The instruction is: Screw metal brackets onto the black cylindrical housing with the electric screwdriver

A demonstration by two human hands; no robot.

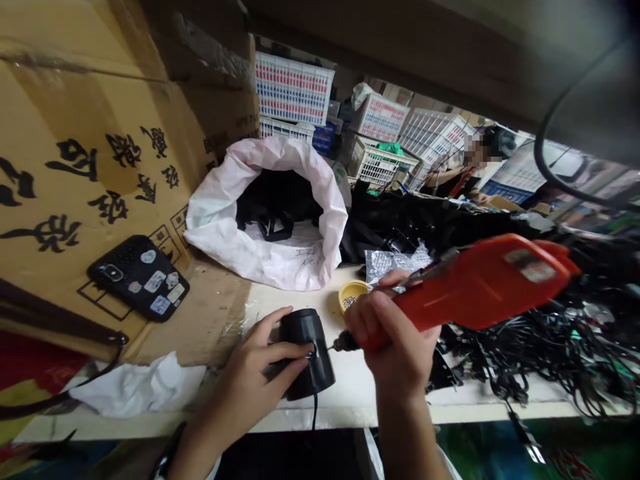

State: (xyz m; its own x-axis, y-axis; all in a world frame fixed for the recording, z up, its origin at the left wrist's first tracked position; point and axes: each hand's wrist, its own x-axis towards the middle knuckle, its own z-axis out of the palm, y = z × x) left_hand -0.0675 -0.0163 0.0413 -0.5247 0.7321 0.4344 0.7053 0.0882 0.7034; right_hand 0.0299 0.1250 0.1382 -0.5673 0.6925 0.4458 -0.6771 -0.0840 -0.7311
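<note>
My left hand (250, 377) is closed on a black cylindrical housing (321, 370) lying on the white bench, a thin cable trailing from its lower end. The thumb and a fingertip meet over a small dark spot on its side; whether a screw sits between them I cannot tell. In my right hand (400, 347) is a red electric screwdriver (490, 283), held nearly level. Its bit points left at the housing, slightly apart from it. Just behind the screwdriver's front end stands a yellow bowl (345, 292) of small metal screws.
A white sack (213, 223) holding black parts stands behind the housing. To the left, a black phone (140, 277) rests against cardboard (45, 120). Tangled black cables (530, 353) cover the right side. Crates (293, 90) and another person (473, 167) are in the background.
</note>
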